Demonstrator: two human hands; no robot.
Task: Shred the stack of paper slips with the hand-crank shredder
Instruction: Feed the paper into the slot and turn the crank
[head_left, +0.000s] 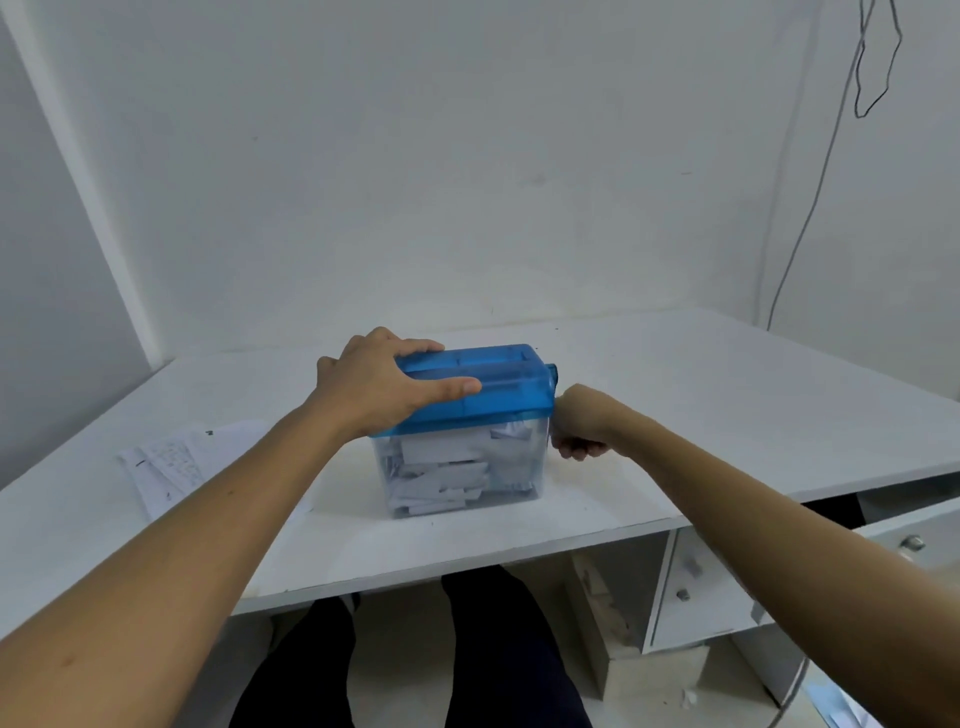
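Now left grip (384, 384) atop shredder (498, 387); right grip (576, 431) beside, maybe holding crank (555, 375).

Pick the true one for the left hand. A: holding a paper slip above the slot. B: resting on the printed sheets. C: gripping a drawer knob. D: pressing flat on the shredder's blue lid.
D: the left hand lies spread on the blue lid, thumb stretched along it, well clear of the printed sheets.

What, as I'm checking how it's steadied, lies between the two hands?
The shredder: the left hand presses its blue lid, the right hand grips the crank on its right. Seen in the head view.
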